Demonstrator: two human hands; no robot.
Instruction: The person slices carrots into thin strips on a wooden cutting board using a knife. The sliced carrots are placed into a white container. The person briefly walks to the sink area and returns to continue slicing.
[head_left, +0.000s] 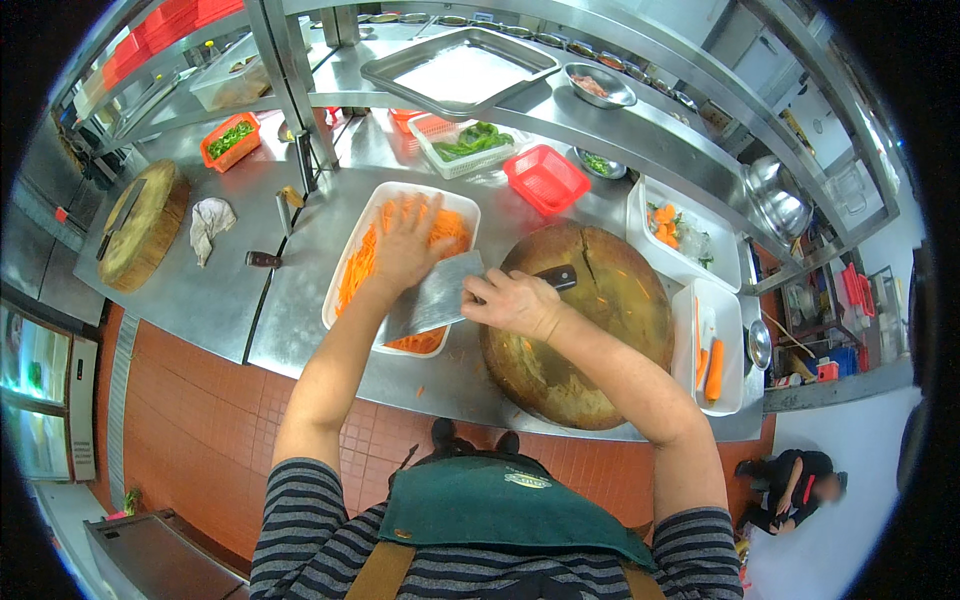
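My left hand (407, 244) rests on shredded carrot (360, 264) in a white plastic tub (474, 214), fingers spread, gripping nothing visible. In my right hand (521, 304) is a Chinese cleaver (435, 295), its dark handle end (561, 277) sticking out past the fist. The broad blade lies over the tub's near right part, beside my left hand. To the right sits a round wooden chopping block (600, 345), cracked at its far edge, with a few carrot shreds on it. My right forearm passes above the block.
Whole carrots (715, 371) lie in a white tub (681, 337) at the right. A red basket (547, 180) and a white basket of green peppers (442, 161) stand behind. Overhead runs a steel shelf (517, 105). Another block (150, 225) bears a knife (122, 214). A person (795, 484) sits lower right.
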